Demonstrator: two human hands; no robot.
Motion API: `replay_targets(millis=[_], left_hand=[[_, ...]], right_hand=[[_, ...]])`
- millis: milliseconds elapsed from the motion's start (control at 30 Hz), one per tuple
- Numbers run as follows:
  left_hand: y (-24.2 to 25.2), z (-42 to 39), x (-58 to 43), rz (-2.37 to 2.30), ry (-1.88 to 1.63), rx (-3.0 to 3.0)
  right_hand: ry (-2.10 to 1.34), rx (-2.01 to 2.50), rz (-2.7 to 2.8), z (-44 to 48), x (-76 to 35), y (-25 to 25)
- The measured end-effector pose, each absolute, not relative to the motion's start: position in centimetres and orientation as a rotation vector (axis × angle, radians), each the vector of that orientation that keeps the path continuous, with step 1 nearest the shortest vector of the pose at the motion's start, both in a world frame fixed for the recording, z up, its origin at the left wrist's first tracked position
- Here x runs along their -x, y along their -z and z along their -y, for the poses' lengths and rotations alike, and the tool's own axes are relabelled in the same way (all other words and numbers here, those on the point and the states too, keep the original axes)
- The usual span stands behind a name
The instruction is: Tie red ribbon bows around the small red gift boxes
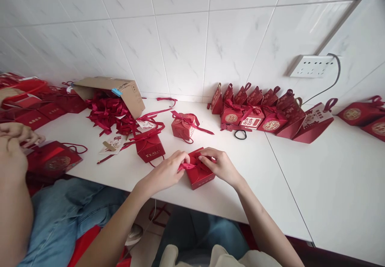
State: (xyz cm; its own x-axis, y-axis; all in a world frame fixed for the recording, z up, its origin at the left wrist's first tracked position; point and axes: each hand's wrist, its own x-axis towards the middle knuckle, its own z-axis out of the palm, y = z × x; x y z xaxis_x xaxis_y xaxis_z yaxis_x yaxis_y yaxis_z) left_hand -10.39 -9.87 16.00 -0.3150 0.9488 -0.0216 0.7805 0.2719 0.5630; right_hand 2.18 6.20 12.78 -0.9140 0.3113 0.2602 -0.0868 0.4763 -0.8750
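A small red gift box (201,178) stands on the white table in front of me, with ribbon across its top. My left hand (177,166) is closed at the box's left side, pinching a pink-red ribbon (187,166). From the right, my right hand (219,163) reaches over the top with its fingers pinched at the ribbon's middle; its fingertips partly hide what they grip. Beyond my hands sits a box tied with a bow (183,127). Another red box (150,147) is left of my left hand.
Loose red ribbons (105,112) spill from a cardboard carton (132,96). Rows of red boxes (255,116) line the wall at right, near a black hair tie (240,134). A power strip (313,66) hangs above. At left, another person's hand (21,134) is near a red box (55,158).
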Motion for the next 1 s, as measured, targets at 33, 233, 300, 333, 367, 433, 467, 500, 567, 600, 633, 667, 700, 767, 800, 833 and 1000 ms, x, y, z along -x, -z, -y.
replay_targets(millis=[33,233,300,333,367,433,467,500,567,600,633,667,700,767,800,833,1000], left_hand=[[-16.1,9.9,10.4,-2.210,-0.644,-1.595],[-16.9,9.6,10.2,-2.211,-0.631,-1.548],[-17.0,9.6,10.2,-2.180,-0.650,-1.517],[-16.9,9.6,10.3,-2.165,-0.656,-1.509],[-16.9,9.6,10.3,-2.152,-0.657,-1.510],[-16.7,9.6,10.4,-2.132,-0.648,-1.528],[-16.6,9.6,10.4,-2.123,-0.640,-1.539],[-16.5,9.5,10.3,-2.119,-0.635,-1.546],[-16.4,9.4,10.2,-2.138,-0.653,-1.543],[-16.3,9.2,10.2,-2.160,-0.682,-1.533],[-16.2,8.9,10.1,-2.184,-0.721,-1.518],[-16.1,8.7,10.1,-2.204,-0.768,-1.499],[-16.0,8.3,10.1,-2.214,-0.818,-1.481],[-15.6,7.6,10.2,-2.194,-0.899,-1.456],[-15.4,7.2,10.4,-2.170,-0.924,-1.449],[-15.1,6.9,10.5,-2.144,-0.944,-1.441],[-14.5,6.5,10.8,-2.105,-1.024,-1.338]], right_hand=[[-1.423,0.206,2.334,-6.2,-2.2,-12.8],[-1.445,0.218,2.321,-6.0,-2.5,-12.6],[-1.452,0.222,2.328,-6.1,-2.6,-12.5],[-1.452,0.225,2.331,-6.2,-2.7,-12.5],[-1.450,0.228,2.331,-6.3,-2.7,-12.5],[-1.440,0.244,2.327,-6.5,-2.8,-12.4],[-1.439,0.249,2.323,-6.5,-2.8,-12.4],[-1.447,0.249,2.319,-6.6,-2.8,-12.4],[-1.488,0.238,2.308,-6.6,-2.8,-12.3],[-1.513,0.236,2.295,-6.6,-2.7,-12.3],[-1.535,0.238,2.279,-6.6,-2.7,-12.2],[-1.549,0.241,2.261,-6.5,-2.6,-12.1],[-1.556,0.243,2.244,-6.5,-2.5,-12.0],[-1.553,0.237,2.232,-6.5,-2.4,-12.0],[-1.546,0.235,2.237,-6.5,-2.4,-12.0],[-1.535,0.239,2.249,-6.4,-2.4,-12.0],[-1.429,0.365,2.314,-6.3,-2.9,-12.4]])
